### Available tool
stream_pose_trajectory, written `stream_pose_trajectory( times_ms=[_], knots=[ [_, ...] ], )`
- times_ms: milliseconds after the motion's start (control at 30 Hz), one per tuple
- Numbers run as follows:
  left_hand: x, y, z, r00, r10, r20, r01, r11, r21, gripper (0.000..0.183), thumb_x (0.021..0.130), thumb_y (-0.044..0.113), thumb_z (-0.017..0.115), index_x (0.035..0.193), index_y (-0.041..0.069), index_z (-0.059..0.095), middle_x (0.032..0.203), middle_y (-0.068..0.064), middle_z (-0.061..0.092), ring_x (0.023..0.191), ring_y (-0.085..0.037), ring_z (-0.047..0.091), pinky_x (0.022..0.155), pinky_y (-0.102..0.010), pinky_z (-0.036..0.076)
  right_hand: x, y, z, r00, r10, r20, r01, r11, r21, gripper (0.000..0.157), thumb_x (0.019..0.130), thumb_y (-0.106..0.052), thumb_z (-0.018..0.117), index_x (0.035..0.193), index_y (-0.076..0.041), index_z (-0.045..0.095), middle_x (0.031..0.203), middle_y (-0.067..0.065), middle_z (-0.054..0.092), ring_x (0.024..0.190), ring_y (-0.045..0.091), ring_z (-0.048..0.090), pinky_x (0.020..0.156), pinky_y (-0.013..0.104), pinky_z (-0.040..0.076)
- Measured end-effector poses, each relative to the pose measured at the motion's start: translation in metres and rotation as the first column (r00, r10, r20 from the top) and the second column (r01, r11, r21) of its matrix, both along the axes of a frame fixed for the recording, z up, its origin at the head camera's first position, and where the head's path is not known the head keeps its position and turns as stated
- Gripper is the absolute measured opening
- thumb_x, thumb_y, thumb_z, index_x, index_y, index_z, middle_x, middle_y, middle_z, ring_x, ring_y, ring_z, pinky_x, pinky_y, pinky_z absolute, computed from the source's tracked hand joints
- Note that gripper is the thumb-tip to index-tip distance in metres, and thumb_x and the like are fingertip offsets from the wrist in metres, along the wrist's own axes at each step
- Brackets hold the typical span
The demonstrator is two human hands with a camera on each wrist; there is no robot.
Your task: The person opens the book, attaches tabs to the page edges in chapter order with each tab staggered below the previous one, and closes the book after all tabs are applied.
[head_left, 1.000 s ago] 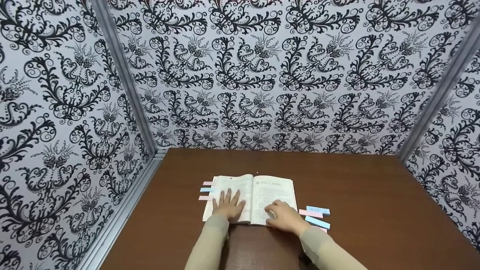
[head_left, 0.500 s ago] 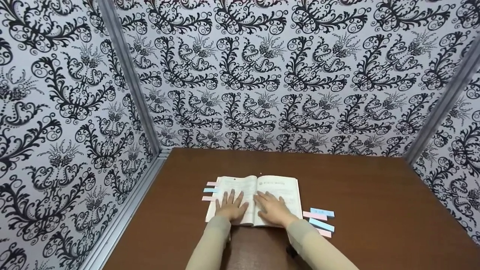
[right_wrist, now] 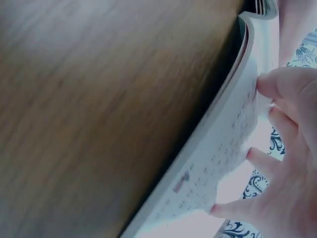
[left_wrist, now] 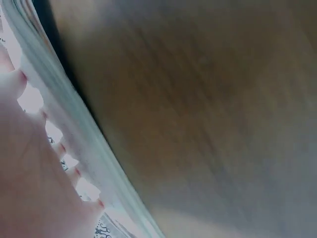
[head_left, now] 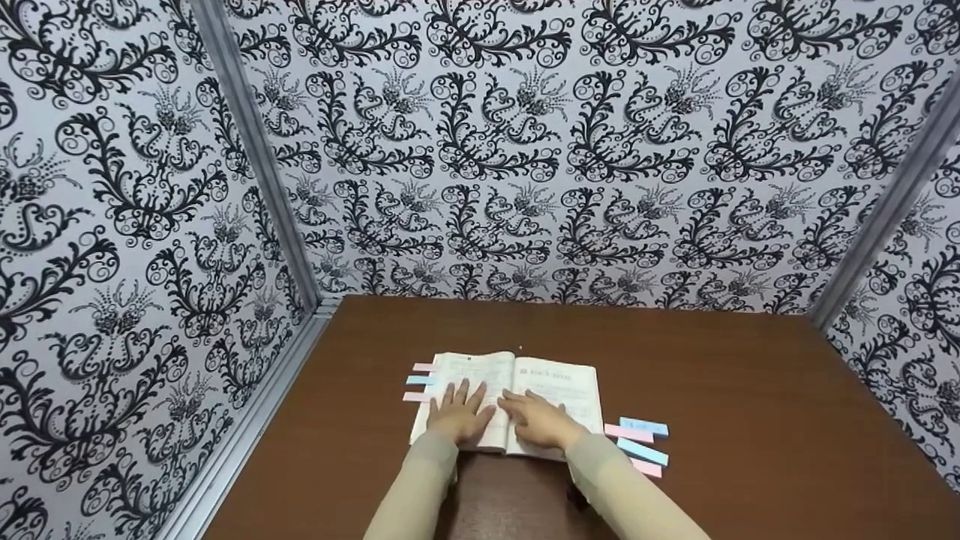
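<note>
An open book (head_left: 555, 382) with printed pages lies on the brown table. Spread flat on its left page is my left hand (head_left: 456, 421), fingers apart. My right hand (head_left: 546, 421) rests on the right page, with its fingertips at the central fold. In the right wrist view the fingertips and thumb of that right hand (right_wrist: 290, 158) touch the printed page (right_wrist: 208, 163). The left wrist view shows the palm of my left hand (left_wrist: 39, 173) beside the page edges (left_wrist: 94, 134) of the book.
Pink and blue sticky tabs (head_left: 420, 380) stick out from the book's left edge. Several more blue and pink strips (head_left: 641, 450) lie right of the book, near the right sleeve. Patterned walls (head_left: 525, 150) with grey metal posts (head_left: 259, 150) enclose the table (head_left: 735, 390).
My right hand has gone from a curled pose on the right page to lying with fingers extended, and has shifted left to the fold. The left hand has stayed on its page.
</note>
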State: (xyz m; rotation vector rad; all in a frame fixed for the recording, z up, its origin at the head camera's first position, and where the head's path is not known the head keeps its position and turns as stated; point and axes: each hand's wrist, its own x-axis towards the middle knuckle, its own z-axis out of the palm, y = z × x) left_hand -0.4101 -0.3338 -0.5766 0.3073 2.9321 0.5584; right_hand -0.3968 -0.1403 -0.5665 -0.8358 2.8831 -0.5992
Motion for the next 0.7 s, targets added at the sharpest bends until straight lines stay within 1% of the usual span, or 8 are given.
stream_pose_trajectory(
  times_ms=[133,233,400,500,600,700],
  knots=[
    [0.002,0.002,0.001,0.999,-0.015,-0.04,0.013,0.999,-0.03,0.06,0.1,0.052,0.036,0.152,0.023,0.034,0.158,-0.011,0.025,0.145,-0.037,0.015,0.112,-0.063,0.011,-0.001,0.003,0.0,1.0,0.026,-0.01,-0.026,1.0,-0.015,0.053,0.087,-0.007,0.058,0.14,-0.006,0.052,0.149,0.012,0.042,0.133,0.049,0.035,0.09,0.081,0.025],
    [0.001,0.005,0.006,0.998,-0.023,-0.06,0.022,0.999,-0.023,0.059,0.099,0.051,0.04,0.15,0.021,0.038,0.157,-0.011,0.028,0.144,-0.037,0.019,0.111,-0.064,0.013,-0.001,0.006,0.0,1.0,0.02,-0.018,-0.021,0.999,-0.028,0.054,0.086,-0.007,0.059,0.139,-0.004,0.052,0.148,0.014,0.043,0.132,0.046,0.039,0.094,0.077,0.028],
    [-0.001,0.011,0.012,0.997,-0.029,-0.071,0.027,0.999,-0.027,0.057,0.098,0.047,0.045,0.148,0.018,0.043,0.155,-0.013,0.031,0.142,-0.039,0.022,0.11,-0.065,0.015,-0.003,0.008,-0.001,0.999,-0.007,-0.031,0.007,1.0,-0.016,0.055,0.084,-0.01,0.061,0.138,-0.005,0.053,0.147,0.012,0.045,0.131,0.039,0.043,0.089,0.081,0.026],
    [0.001,0.013,0.014,0.997,-0.035,-0.072,0.033,0.999,-0.024,0.056,0.099,0.045,0.046,0.147,0.017,0.044,0.154,-0.015,0.032,0.141,-0.041,0.023,0.109,-0.065,0.018,-0.002,0.007,-0.001,0.999,-0.021,-0.05,0.02,1.0,-0.023,0.053,0.084,-0.011,0.062,0.136,-0.004,0.055,0.145,0.012,0.047,0.129,0.039,0.046,0.088,0.081,0.028],
    [0.004,0.013,0.013,0.997,-0.037,-0.06,0.036,0.999,-0.024,0.056,0.099,0.044,0.045,0.148,0.016,0.042,0.154,-0.016,0.031,0.142,-0.041,0.022,0.109,-0.064,0.019,-0.001,0.004,-0.001,0.996,-0.041,-0.074,0.04,0.999,-0.01,0.049,0.088,-0.013,0.06,0.136,-0.004,0.055,0.144,0.012,0.049,0.128,0.038,0.047,0.089,0.078,0.033],
    [0.005,0.013,0.012,0.999,-0.033,-0.041,0.032,0.999,-0.026,0.056,0.1,0.043,0.044,0.148,0.016,0.041,0.155,-0.015,0.029,0.143,-0.041,0.019,0.11,-0.063,0.018,-0.001,0.001,-0.002,0.993,-0.081,-0.085,0.083,0.996,0.022,0.045,0.095,-0.018,0.053,0.139,-0.006,0.052,0.145,0.009,0.048,0.129,0.038,0.046,0.09,0.077,0.032]
  ],
)
